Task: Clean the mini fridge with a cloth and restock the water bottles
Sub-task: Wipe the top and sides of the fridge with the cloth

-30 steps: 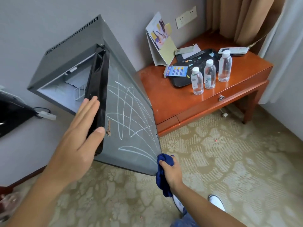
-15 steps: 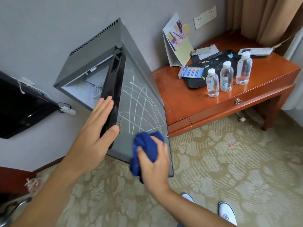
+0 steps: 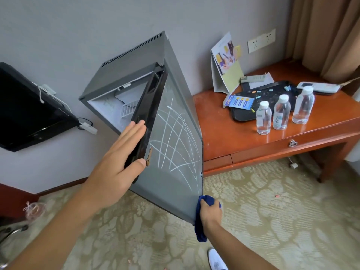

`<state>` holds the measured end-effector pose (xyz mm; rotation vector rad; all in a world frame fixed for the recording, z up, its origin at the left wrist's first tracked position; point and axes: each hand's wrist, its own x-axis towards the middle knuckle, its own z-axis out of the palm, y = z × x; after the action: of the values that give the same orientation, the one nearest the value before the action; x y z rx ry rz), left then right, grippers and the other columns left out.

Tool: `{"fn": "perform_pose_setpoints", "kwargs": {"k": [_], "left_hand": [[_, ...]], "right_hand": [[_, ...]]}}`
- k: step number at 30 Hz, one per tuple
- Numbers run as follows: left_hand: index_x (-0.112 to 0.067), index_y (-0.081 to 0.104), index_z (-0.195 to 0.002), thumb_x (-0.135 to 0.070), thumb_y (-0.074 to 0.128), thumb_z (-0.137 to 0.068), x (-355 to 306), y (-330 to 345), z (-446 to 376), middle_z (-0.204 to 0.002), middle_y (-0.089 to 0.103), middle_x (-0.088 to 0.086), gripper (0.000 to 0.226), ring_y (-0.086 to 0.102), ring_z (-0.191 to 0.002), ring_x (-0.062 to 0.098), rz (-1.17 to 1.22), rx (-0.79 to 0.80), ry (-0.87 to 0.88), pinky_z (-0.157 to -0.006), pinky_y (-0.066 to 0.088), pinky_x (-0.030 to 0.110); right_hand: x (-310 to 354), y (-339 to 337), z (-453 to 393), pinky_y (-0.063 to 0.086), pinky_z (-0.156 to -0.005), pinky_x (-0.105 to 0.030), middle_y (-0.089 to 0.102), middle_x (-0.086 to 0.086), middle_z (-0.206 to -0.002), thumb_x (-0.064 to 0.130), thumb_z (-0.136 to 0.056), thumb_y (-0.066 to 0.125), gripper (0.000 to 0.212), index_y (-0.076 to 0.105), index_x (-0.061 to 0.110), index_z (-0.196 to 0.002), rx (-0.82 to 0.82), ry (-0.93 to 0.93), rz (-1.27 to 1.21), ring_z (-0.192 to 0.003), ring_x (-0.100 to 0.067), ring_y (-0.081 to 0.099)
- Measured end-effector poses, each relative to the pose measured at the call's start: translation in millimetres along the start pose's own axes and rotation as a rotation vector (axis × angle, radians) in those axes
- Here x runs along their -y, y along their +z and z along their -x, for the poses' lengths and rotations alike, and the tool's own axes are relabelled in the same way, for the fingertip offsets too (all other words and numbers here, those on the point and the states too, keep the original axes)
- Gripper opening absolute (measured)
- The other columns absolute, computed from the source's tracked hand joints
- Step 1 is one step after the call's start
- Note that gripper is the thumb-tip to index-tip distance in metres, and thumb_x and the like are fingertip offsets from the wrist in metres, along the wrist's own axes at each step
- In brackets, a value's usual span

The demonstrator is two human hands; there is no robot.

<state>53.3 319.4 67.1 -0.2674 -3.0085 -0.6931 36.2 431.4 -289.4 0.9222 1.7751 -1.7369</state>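
The right hand (image 3: 211, 213) is curled round a blue cloth (image 3: 200, 227), which is pressed against the lower right corner of the fridge door (image 3: 175, 149); part of the cloth hangs below the hand. The left hand (image 3: 116, 168) is held flat with straight fingers laid against the black edge of the door, the thumb resting on the door's grey front near a small logo. White chalk-like lines are seen crossing the door's face above the cloth. The door stands ajar, and behind it the fridge (image 3: 124, 75) interior is only partly shown: a white wire shelf (image 3: 128, 110) and pale walls can be made out, while the rest is hidden by the door and the left hand, so its contents cannot be told. To the right, well apart from both hands, three water bottles (image 3: 281, 114) with white caps are stood in a row on a wooden desk (image 3: 224, 133), near its front edge. Just behind them a black tray (image 3: 259, 102) is set, in which a blue leaflet and small coloured bits are held; what the bits are is too small to tell. A folded card stand (image 3: 226, 65) is leaned at the wall, and a remote (image 3: 253, 78) lies beside it. A dark screen (image 3: 23, 110) is cut off at the left edge. A white shoe (image 3: 216, 260) is partly seen at the bottom.
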Motion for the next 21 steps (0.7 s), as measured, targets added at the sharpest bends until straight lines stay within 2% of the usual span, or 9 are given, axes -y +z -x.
{"fn": "perform_pose_setpoints", "kwargs": {"k": [2, 4, 6, 8, 10, 12, 15, 18, 21], "left_hand": [[-0.032, 0.025, -0.160, -0.027, 0.046, -0.094, 0, 1, 0, -0.162, 0.016, -0.037, 0.069, 0.004, -0.151, -0.011, 0.031, 0.004, -0.002, -0.122, 0.010, 0.029], [-0.032, 0.026, -0.159, -0.024, 0.047, -0.093, 4, -1, 0, -0.162, 0.018, -0.036, 0.070, 0.005, -0.152, -0.010, 0.078, 0.004, -0.011, -0.122, 0.010, 0.030], [-0.031, 0.029, -0.158, -0.025, 0.046, -0.091, 11, -3, -1, -0.163, 0.021, -0.032, 0.069, 0.007, -0.153, -0.007, 0.129, 0.012, -0.012, -0.125, 0.012, 0.031], [-0.028, 0.032, -0.156, -0.031, 0.038, -0.089, 17, -3, -2, -0.164, 0.025, -0.028, 0.067, 0.010, -0.154, -0.003, 0.201, 0.008, 0.010, -0.127, 0.013, 0.028], [-0.029, 0.033, -0.152, -0.036, 0.031, -0.090, 20, 0, -2, -0.162, 0.027, -0.028, 0.062, 0.011, -0.154, -0.002, 0.265, 0.003, 0.012, -0.125, 0.011, 0.023], [-0.029, 0.033, -0.153, -0.038, 0.028, -0.093, 20, 1, -2, -0.163, 0.026, -0.028, 0.060, 0.011, -0.154, -0.002, 0.262, -0.002, 0.023, -0.124, 0.010, 0.021], [-0.026, 0.031, -0.156, -0.039, 0.028, -0.096, 17, 2, -2, -0.164, 0.024, -0.027, 0.062, 0.009, -0.155, -0.002, 0.209, 0.004, 0.037, -0.124, 0.008, 0.022], [-0.022, 0.031, -0.157, -0.039, 0.028, -0.097, 15, 2, -2, -0.165, 0.023, -0.024, 0.063, 0.009, -0.155, 0.000, 0.197, -0.003, 0.038, -0.125, 0.008, 0.026], [-0.023, 0.030, -0.158, -0.036, 0.032, -0.096, 10, 2, -1, -0.165, 0.023, -0.025, 0.063, 0.008, -0.155, -0.001, 0.168, -0.007, 0.028, -0.125, 0.009, 0.026]], "right_hand": [[41, -2, 39, 0.053, -0.088, -0.044, 0.060, -0.003, -0.108, 0.053, -0.078, 0.053, 0.044, 0.060, 0.024, -0.111, -0.041, -0.119, -0.025, -0.093, -0.029, 0.062], [87, -5, 87, 0.050, -0.095, -0.043, 0.057, 0.001, -0.113, 0.063, -0.072, 0.052, 0.053, 0.063, 0.029, -0.112, -0.058, -0.312, -0.051, -0.105, -0.027, 0.061], [129, -6, 148, 0.047, -0.097, -0.035, 0.055, 0.005, -0.118, 0.057, -0.080, 0.063, 0.045, 0.062, 0.033, -0.118, 0.006, -0.539, -0.114, -0.108, -0.017, 0.059], [161, -12, 206, 0.044, -0.092, -0.020, 0.050, 0.016, -0.117, 0.049, -0.084, 0.069, 0.040, 0.058, 0.041, -0.122, 0.108, -0.724, -0.213, -0.103, 0.000, 0.056], [171, -17, 235, 0.041, -0.085, -0.010, 0.050, 0.019, -0.113, 0.047, -0.084, 0.070, 0.040, 0.057, 0.044, -0.121, 0.186, -0.827, -0.280, -0.104, 0.003, 0.054], [163, -19, 229, 0.041, -0.087, -0.008, 0.054, 0.016, -0.116, 0.044, -0.085, 0.069, 0.039, 0.059, 0.041, -0.122, 0.183, -0.878, -0.326, -0.108, 0.003, 0.055], [132, -14, 172, 0.042, -0.096, -0.016, 0.055, 0.014, -0.120, 0.053, -0.084, 0.063, 0.044, 0.060, 0.038, -0.125, 0.066, -0.773, -0.267, -0.111, 0.001, 0.055], [85, -3, 81, 0.047, -0.098, -0.039, 0.060, 0.004, -0.116, 0.063, -0.079, 0.055, 0.054, 0.062, 0.031, -0.123, -0.031, -0.473, -0.125, -0.111, -0.022, 0.060], [31, 0, -5, 0.050, -0.097, -0.048, 0.062, -0.010, -0.119, 0.056, -0.083, 0.059, 0.056, 0.059, 0.018, -0.125, -0.018, -0.151, 0.030, -0.109, -0.036, 0.062]]}}
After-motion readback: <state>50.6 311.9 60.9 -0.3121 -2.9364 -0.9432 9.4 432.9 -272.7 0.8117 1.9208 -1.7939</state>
